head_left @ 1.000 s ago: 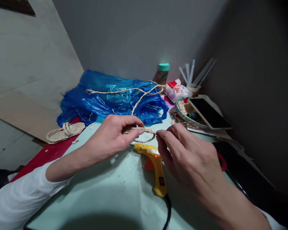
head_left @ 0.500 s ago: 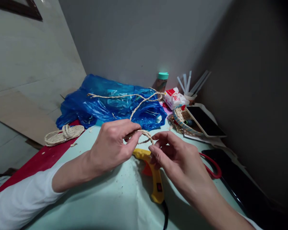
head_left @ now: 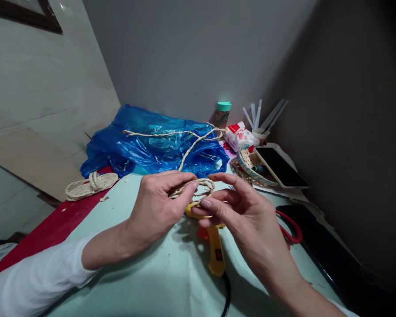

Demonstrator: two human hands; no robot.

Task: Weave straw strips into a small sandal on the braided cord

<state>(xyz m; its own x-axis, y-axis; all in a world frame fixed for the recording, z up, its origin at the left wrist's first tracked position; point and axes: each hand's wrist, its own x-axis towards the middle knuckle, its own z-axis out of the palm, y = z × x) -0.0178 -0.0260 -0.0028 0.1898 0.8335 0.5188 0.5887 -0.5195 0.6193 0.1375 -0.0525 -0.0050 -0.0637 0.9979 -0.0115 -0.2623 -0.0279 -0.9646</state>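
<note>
A coil of twisted straw-coloured cord [head_left: 208, 183] is held between both hands above the table. My left hand [head_left: 161, 207] is closed, its thumb and fingers pinching the coil's left side. My right hand [head_left: 247, 215] grips the coil's right side, the thumb on its lower strand and the index finger at its upper edge. From the coil a length of the same cord [head_left: 188, 153] runs back over a blue plastic bag [head_left: 135, 141]. Below the hands lies a yellow glue gun [head_left: 217, 251], partly covered by my right fingers.
A woven straw slipper [head_left: 91, 186] rests on red cloth at left. On the right are a small woven basket [head_left: 246, 163], a phone [head_left: 282, 166], red-handled scissors [head_left: 293, 229] and a black slab [head_left: 320, 246]. Glue sticks [head_left: 258, 114] and a green-lidded jar [head_left: 223, 110] stand behind.
The cord now forms a rounder, smaller loop between the hands. My right hand has shifted slightly left, its thumb now on the loop's lower strand.
</note>
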